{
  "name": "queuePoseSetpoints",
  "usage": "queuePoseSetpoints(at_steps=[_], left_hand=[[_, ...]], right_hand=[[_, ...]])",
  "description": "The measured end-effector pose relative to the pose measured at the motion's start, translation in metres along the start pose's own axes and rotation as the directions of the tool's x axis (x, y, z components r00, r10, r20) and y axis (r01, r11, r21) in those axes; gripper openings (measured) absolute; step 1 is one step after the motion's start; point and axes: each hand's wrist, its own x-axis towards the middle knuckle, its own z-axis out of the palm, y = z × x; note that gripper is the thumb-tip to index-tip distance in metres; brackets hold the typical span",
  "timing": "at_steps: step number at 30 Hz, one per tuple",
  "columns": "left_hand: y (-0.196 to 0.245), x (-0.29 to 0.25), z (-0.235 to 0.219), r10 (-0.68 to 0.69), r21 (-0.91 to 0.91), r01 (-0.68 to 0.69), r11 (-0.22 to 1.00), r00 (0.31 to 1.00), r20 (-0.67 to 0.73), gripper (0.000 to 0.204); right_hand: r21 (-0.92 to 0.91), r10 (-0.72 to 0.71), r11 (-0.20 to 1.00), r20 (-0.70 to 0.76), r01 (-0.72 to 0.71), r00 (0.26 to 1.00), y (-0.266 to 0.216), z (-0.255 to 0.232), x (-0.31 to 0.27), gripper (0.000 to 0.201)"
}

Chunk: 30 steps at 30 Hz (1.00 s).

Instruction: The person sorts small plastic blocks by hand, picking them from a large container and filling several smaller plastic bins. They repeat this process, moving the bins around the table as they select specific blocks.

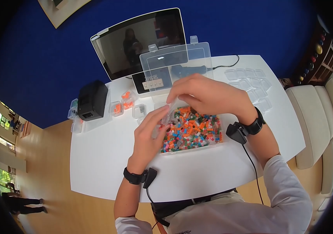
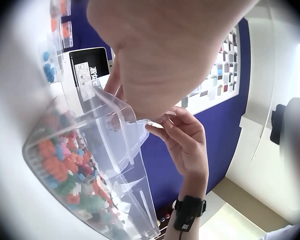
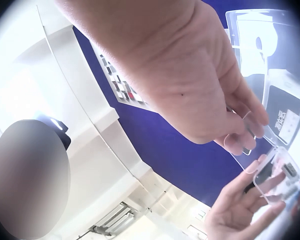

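Above a large clear bin of mixed small building bricks [image 1: 193, 132], both hands work close together. My left hand [image 1: 147, 136] holds a small clear plastic box [image 3: 277, 175] between thumb and fingers, with a few grey bricks inside it. My right hand [image 1: 209, 93] is raised just above and to the right, fingertips bent downward. In the right wrist view those fingertips pinch a thin clear piece with rounded edges, like a small lid [image 3: 247, 120]. The bin's large clear lid [image 1: 201, 58] stands upright behind it.
Small boxes of orange bricks [image 1: 116, 108] and a box with grey bricks [image 1: 139, 111] stand left of the bin. A black device [image 1: 92, 100] is farther left. Behind stands a monitor [image 1: 143, 43]. Several clear lids [image 1: 248, 84] lie at the right back of the white table [image 1: 104, 163].
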Motion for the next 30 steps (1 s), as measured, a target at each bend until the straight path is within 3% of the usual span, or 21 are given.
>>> queuePoseSetpoints(at_steps=[7, 10, 12, 13, 15, 16, 18, 19, 20, 23, 25, 26, 28, 30], left_hand=[[0.0, 0.002, -0.003, 0.024, 0.043, -0.024, 0.999, 1.0, -0.01, 0.056], [0.0, 0.0, -0.001, -0.025, 0.017, 0.026, 1.0, 0.999, -0.044, 0.056], [-0.001, -0.005, -0.003, -0.196, -0.043, 0.195, 0.98, 0.98, -0.031, 0.056], [-0.001, -0.005, -0.002, -0.195, -0.044, 0.193, 0.98, 0.98, -0.029, 0.056], [-0.002, -0.002, 0.001, -0.337, -0.401, 0.264, 0.877, 0.934, -0.122, 0.045], [-0.006, -0.003, 0.001, -0.334, -0.404, 0.262, 0.877, 0.935, -0.12, 0.045], [-0.017, -0.006, 0.0, -0.454, -0.598, 0.309, 0.74, 0.885, -0.104, 0.037], [-0.016, -0.005, 0.0, -0.433, -0.596, 0.286, 0.75, 0.894, -0.116, 0.024], [-0.02, -0.007, 0.0, -0.433, -0.599, 0.287, 0.748, 0.894, -0.112, 0.024], [-0.031, -0.006, -0.005, -0.398, -0.469, 0.314, 0.826, 0.913, -0.089, 0.018], [-0.03, -0.003, -0.01, -0.372, -0.283, 0.319, 0.905, 0.914, -0.16, 0.021], [-0.031, -0.003, -0.013, -0.374, -0.286, 0.319, 0.904, 0.913, -0.165, 0.021], [-0.035, -0.004, -0.02, -0.363, 0.041, 0.378, 0.925, 0.909, -0.207, 0.025], [-0.049, -0.009, -0.024, -0.333, 0.118, 0.356, 0.927, 0.927, -0.175, 0.03]], right_hand=[[0.005, 0.009, 1.0, 0.037, -0.01, 0.999, -0.007, -0.004, -0.002, 0.026], [-0.002, 0.005, 1.0, 0.02, -0.005, 1.0, -0.002, -0.001, -0.001, 0.027], [-0.004, 0.013, 1.0, 0.032, -0.013, 0.999, -0.004, 0.003, -0.002, 0.031], [-0.009, 0.019, 1.0, 0.041, -0.019, 0.999, -0.006, 0.005, -0.003, 0.037], [0.014, 0.027, 1.0, 0.074, -0.028, 0.997, -0.015, 0.012, 0.003, 0.04], [0.039, 0.03, 0.999, 0.11, -0.035, 0.993, -0.019, 0.016, 0.006, 0.043], [0.038, 0.032, 0.999, 0.09, -0.035, 0.995, -0.025, 0.025, 0.01, 0.041], [-0.01, -0.008, 1.0, 0.043, 0.009, 0.999, -0.023, 0.033, 0.012, 0.039], [-0.061, -0.052, 0.997, -0.002, 0.052, 0.999, -0.02, 0.039, 0.013, 0.037], [-0.041, -0.072, 0.997, -0.042, 0.07, 0.997, -0.011, 0.043, 0.011, 0.034], [-0.084, -0.087, 0.993, -0.048, 0.083, 0.995, -0.01, 0.033, 0.008, 0.031], [-0.126, -0.098, 0.988, -0.066, 0.089, 0.993, -0.009, 0.027, 0.006, 0.028], [-0.144, -0.07, 0.988, -0.048, 0.063, 0.996, -0.006, 0.012, 0.002, 0.027], [-0.17, -0.028, 0.985, -0.035, 0.022, 0.999, 0.001, -0.003, -0.006, 0.025]])
